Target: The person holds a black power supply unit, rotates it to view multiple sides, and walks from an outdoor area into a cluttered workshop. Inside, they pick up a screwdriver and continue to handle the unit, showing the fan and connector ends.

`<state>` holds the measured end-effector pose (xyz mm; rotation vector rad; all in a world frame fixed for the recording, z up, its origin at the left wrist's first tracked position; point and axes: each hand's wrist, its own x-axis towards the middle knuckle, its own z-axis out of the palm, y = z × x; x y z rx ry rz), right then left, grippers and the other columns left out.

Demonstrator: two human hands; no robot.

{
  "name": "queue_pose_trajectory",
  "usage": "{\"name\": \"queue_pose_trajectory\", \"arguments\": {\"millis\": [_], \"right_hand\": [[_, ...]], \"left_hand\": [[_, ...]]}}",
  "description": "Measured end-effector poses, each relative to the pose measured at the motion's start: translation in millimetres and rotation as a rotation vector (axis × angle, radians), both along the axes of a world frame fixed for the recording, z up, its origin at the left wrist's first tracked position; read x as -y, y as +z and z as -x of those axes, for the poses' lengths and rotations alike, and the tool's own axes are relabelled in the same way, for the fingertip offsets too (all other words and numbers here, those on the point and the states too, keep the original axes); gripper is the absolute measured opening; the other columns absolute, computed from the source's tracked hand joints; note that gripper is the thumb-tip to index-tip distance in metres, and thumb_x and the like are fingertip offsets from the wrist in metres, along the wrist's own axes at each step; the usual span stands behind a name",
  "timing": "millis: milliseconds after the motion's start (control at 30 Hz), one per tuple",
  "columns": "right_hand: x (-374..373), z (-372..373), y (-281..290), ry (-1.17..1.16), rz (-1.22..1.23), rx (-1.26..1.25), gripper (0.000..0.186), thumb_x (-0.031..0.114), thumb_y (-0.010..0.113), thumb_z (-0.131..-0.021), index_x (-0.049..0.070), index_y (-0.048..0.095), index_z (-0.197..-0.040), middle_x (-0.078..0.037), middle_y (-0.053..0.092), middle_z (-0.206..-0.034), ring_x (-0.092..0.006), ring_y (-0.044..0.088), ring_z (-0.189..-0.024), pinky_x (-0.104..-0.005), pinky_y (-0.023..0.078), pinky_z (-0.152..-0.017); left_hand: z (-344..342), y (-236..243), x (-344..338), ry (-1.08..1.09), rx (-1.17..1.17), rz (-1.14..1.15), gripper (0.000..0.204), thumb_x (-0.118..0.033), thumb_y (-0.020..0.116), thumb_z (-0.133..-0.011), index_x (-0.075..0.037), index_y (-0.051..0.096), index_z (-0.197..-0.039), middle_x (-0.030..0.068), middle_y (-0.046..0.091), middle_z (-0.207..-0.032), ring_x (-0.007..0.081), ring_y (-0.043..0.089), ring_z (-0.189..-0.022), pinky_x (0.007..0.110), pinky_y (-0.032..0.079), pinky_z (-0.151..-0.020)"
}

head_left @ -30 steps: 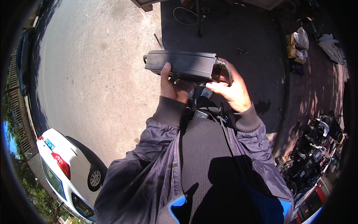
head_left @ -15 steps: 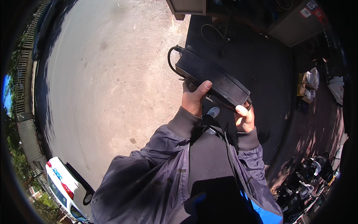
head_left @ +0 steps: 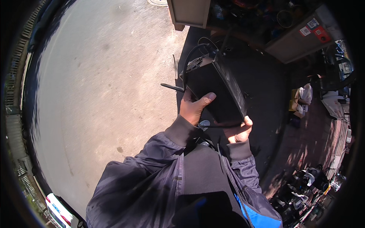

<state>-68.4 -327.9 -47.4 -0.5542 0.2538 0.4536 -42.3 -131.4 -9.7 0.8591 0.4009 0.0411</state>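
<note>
A black box-shaped device, perhaps a charger [head_left: 216,87], is tilted upright before me, its far end up, with a black cable [head_left: 187,57] looping from that end and more cable hanging beneath. My left hand [head_left: 195,104] grips its left side, thumb across the dark face. My right hand [head_left: 237,130] holds the lower right end, its thumb at the corner; some of its fingers are hidden behind the box and cable.
Grey cabinet panels [head_left: 188,11] and a door with stickers [head_left: 289,41] stand at the top. At right lie a cardboard box with bags [head_left: 302,98] and parked scooters [head_left: 308,190]. A white car [head_left: 57,211] is at lower left; a shoe [head_left: 204,124] shows below the device.
The device has turned from lying level across my view to a steep tilt, a different face showing, both hands still on it. The cabinets have come further into view at the top.
</note>
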Motion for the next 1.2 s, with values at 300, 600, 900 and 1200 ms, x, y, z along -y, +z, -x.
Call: {"name": "queue_pose_trajectory", "arguments": {"millis": [300, 600, 900, 1200], "right_hand": [[16, 6, -33, 0.053, -0.211, 0.064, 0.084, 0.047, 0.066, -0.079, 0.005, 0.050, -0.151, -0.022, 0.051, -0.152, -0.0443, 0.050, -0.138, -0.0634, 0.039, -0.113], [17, 5, -34, 0.016, -0.175, -0.006, 0.091, 0.047, 0.070, -0.075, 0.001, 0.047, -0.151, -0.023, 0.052, -0.151, -0.0425, 0.049, -0.139, -0.0604, 0.036, -0.117], [19, 6, -39, -0.031, -0.233, -0.043, 0.091, 0.044, 0.072, -0.076, -0.003, 0.047, -0.149, -0.025, 0.055, -0.147, -0.0433, 0.052, -0.135, -0.0605, 0.039, -0.116], [20, 4, -41, -0.076, -0.209, 0.001, 0.076, 0.049, 0.067, -0.082, 0.005, 0.057, -0.143, -0.021, 0.059, -0.143, -0.0409, 0.054, -0.134, -0.0616, 0.039, -0.115]], "left_hand": [[6, 2, -5, -0.141, 0.120, 0.042, 0.066, 0.015, 0.080, -0.076, -0.001, 0.057, -0.136, 0.0127, 0.065, -0.130, 0.0238, 0.062, -0.122, 0.038, 0.051, -0.106], [9, 5, -3, -0.215, 0.106, 0.037, 0.067, 0.017, 0.080, -0.076, -0.002, 0.058, -0.136, 0.0144, 0.067, -0.128, 0.0249, 0.065, -0.119, 0.038, 0.054, -0.103], [14, 10, -7, -0.330, 0.136, 0.024, 0.065, 0.018, 0.077, -0.077, -0.002, 0.058, -0.136, 0.0122, 0.068, -0.126, 0.0227, 0.066, -0.117, 0.038, 0.055, -0.101], [16, 13, -8, -0.348, 0.097, 0.102, 0.072, 0.017, 0.080, -0.074, -0.003, 0.054, -0.138, 0.0114, 0.064, -0.134, 0.0237, 0.060, -0.126, 0.039, 0.053, -0.104]]}}
